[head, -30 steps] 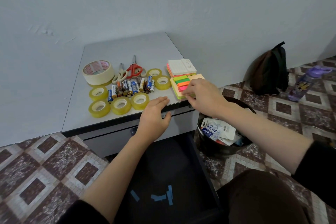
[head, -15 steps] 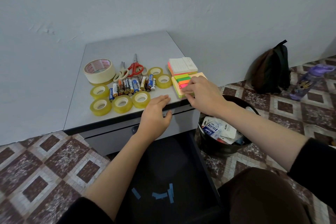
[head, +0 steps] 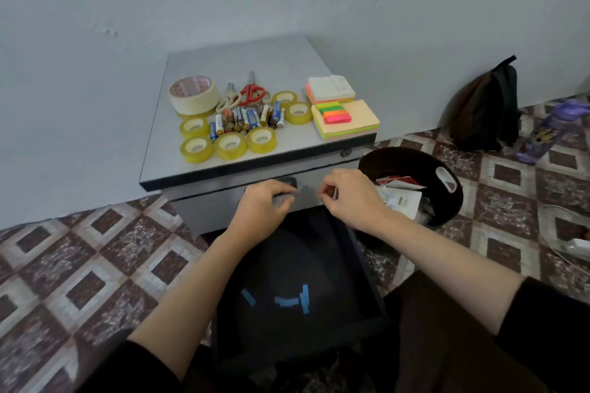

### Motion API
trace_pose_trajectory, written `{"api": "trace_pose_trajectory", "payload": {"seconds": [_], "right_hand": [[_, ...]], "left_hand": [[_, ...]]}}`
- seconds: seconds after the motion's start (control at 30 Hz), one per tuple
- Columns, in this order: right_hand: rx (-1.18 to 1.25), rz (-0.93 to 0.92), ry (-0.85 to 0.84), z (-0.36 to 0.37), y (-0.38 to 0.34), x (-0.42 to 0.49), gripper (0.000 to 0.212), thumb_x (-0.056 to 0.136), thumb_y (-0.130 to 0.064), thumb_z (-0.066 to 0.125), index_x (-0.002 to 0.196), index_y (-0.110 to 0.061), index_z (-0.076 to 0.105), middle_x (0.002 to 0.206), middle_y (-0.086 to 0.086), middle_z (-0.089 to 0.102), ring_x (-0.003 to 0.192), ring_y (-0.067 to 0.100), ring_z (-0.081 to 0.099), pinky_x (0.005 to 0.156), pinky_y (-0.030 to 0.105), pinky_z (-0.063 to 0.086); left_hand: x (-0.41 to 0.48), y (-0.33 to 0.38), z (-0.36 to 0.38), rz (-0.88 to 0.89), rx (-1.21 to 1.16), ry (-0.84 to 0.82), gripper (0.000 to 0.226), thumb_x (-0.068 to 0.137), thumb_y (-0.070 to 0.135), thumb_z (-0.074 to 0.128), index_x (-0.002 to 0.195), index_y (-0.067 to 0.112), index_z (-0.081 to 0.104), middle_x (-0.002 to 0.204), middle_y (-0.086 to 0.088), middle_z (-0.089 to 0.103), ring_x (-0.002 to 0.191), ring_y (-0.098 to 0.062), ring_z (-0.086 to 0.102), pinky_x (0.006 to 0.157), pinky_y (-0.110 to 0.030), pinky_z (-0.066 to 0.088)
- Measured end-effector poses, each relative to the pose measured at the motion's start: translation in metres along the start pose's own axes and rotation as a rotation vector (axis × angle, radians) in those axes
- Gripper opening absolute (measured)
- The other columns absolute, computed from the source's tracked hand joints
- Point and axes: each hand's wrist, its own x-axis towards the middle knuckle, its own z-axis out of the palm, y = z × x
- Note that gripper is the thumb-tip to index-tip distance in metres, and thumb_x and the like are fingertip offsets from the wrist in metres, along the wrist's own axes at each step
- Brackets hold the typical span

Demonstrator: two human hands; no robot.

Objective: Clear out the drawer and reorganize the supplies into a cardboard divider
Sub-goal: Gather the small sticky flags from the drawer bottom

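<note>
Your left hand point(head: 265, 209) hangs right in front of the closed upper drawer front point(head: 223, 201), fingers curled just under its dark handle point(head: 289, 182), and I can't tell whether they actually grip it. Your right hand point(head: 349, 198) sits just beside it, thumb and fingertips drawn together, and whether anything is pinched between them I can't tell either. Both hands are over the back of the open drawer point(head: 306, 252), which is pulled out toward you, dark inside, with only a few blue strips point(head: 289, 300) stuck to its floor. Up on the cabinet top point(head: 242, 60), the supplies are laid out: a big cream tape roll point(head: 194, 94) at the left, 6 small yellow tape rolls point(head: 230, 145) ringed around a row of batteries point(head: 245, 118), and 2 pairs of scissors behind, the red scissors point(head: 252, 92) beside the white scissors point(head: 228, 100). On the right side of the top, 2 stacks of sticky notes point(head: 357, 120) lie one behind the other, the nearer one carrying bright page flags point(head: 333, 112). Down on the tiled floor, a black bin point(head: 415, 156) with papers in it stands just beside the cabinet, close to your right wrist. Farther right, a dark backpack point(head: 485, 105) leans on the wall, with a purple bottle point(head: 549, 131) next to it.
</note>
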Motion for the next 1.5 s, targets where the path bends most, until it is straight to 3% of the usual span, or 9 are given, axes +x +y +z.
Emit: {"api": "trace_pose_trajectory", "payload": {"seconds": [0.3, 0.6, 0.73, 0.83, 1.0, 1.13, 1.27, 1.37, 1.5], "right_hand": [[0.102, 0.2, -0.284, 0.088, 0.002, -0.035, 0.009, 0.086, -0.014, 0.062, 0.086, -0.017, 0.07, 0.09, 0.0, 0.068, 0.082, 0.013, 0.06, 0.071, 0.025, 0.047], [0.068, 0.479, -0.538, 0.167, 0.031, -0.048, 0.013, 0.087, -0.016, 0.064, 0.096, -0.01, 0.07, 0.099, 0.006, 0.068, 0.093, 0.021, 0.064, 0.076, 0.029, 0.052], [0.049, 0.566, -0.624, 0.194, 0.04, -0.056, 0.016, 0.087, -0.019, 0.065, 0.099, -0.01, 0.069, 0.1, 0.007, 0.067, 0.093, 0.021, 0.063, 0.075, 0.03, 0.052], [0.05, 0.569, -0.656, 0.209, 0.044, -0.057, 0.016, 0.087, -0.022, 0.065, 0.097, -0.009, 0.067, 0.101, 0.007, 0.066, 0.092, 0.022, 0.062, 0.07, 0.028, 0.048], [0.056, 0.555, -0.678, 0.226, 0.038, -0.051, 0.03, 0.084, -0.033, 0.068, 0.099, -0.008, 0.062, 0.099, 0.007, 0.064, 0.088, 0.02, 0.061, 0.067, 0.028, 0.045], [0.014, 0.525, -0.649, 0.24, 0.032, -0.047, 0.028, 0.084, -0.027, 0.068, 0.101, -0.006, 0.059, 0.104, 0.009, 0.063, 0.094, 0.023, 0.061, 0.067, 0.027, 0.042], [-0.014, 0.552, -0.642, 0.248, 0.03, -0.044, 0.021, 0.087, -0.015, 0.064, 0.105, -0.004, 0.059, 0.108, 0.011, 0.062, 0.099, 0.026, 0.061, 0.071, 0.029, 0.044], [0.007, 0.578, -0.635, 0.252, 0.029, -0.044, 0.015, 0.088, -0.013, 0.063, 0.101, -0.005, 0.061, 0.103, 0.011, 0.064, 0.094, 0.024, 0.062, 0.069, 0.028, 0.045], [0.04, 0.586, -0.609, 0.256, 0.027, -0.048, 0.016, 0.088, -0.009, 0.061, 0.104, -0.005, 0.062, 0.104, 0.011, 0.063, 0.094, 0.023, 0.061, 0.07, 0.028, 0.047]], "left_hand": [[-0.091, -0.077, 0.029, -0.458, 0.172, -0.465, 0.027, 0.091, 0.022, 0.057, 0.114, 0.012, 0.066, 0.111, -0.004, 0.067, 0.103, -0.015, 0.061, 0.079, -0.012, 0.038], [-0.101, -0.133, 0.074, -0.676, 0.224, -0.658, 0.035, 0.097, 0.015, 0.039, 0.122, 0.001, 0.058, 0.124, -0.016, 0.058, 0.114, -0.029, 0.055, 0.093, -0.031, 0.043], [-0.101, -0.152, 0.1, -0.718, 0.24, -0.791, 0.035, 0.097, 0.013, 0.037, 0.123, -0.003, 0.053, 0.127, -0.017, 0.054, 0.116, -0.031, 0.052, 0.094, -0.03, 0.04], [-0.099, -0.162, 0.116, -0.791, 0.208, -0.737, 0.034, 0.096, 0.017, 0.043, 0.123, -0.003, 0.051, 0.125, -0.019, 0.054, 0.114, -0.031, 0.053, 0.088, -0.029, 0.043], [-0.09, -0.171, 0.132, -0.884, 0.232, -0.462, 0.028, 0.094, 0.02, 0.052, 0.099, -0.006, 0.06, 0.102, -0.02, 0.063, 0.094, -0.033, 0.061, 0.067, -0.032, 0.044], [-0.087, -0.174, 0.145, -0.912, 0.297, -0.411, 0.035, 0.092, 0.026, 0.057, 0.107, -0.005, 0.058, 0.108, -0.02, 0.062, 0.1, -0.034, 0.06, 0.074, -0.037, 0.048], [-0.086, -0.172, 0.155, -0.912, 0.337, -0.377, 0.022, 0.091, 0.013, 0.055, 0.108, -0.001, 0.06, 0.108, -0.018, 0.061, 0.101, -0.032, 0.059, 0.076, -0.036, 0.049], [-0.086, -0.172, 0.161, -0.872, 0.336, -0.35, 0.027, 0.089, 0.005, 0.055, 0.116, 0.005, 0.06, 0.116, -0.017, 0.058, 0.107, -0.031, 0.055, 0.089, -0.045, 0.049], [-0.086, -0.173, 0.166, -0.811, 0.254, -0.348, 0.029, 0.088, 0.005, 0.058, 0.116, 0.007, 0.059, 0.123, -0.014, 0.052, 0.113, -0.028, 0.051, 0.09, -0.039, 0.048]]}}
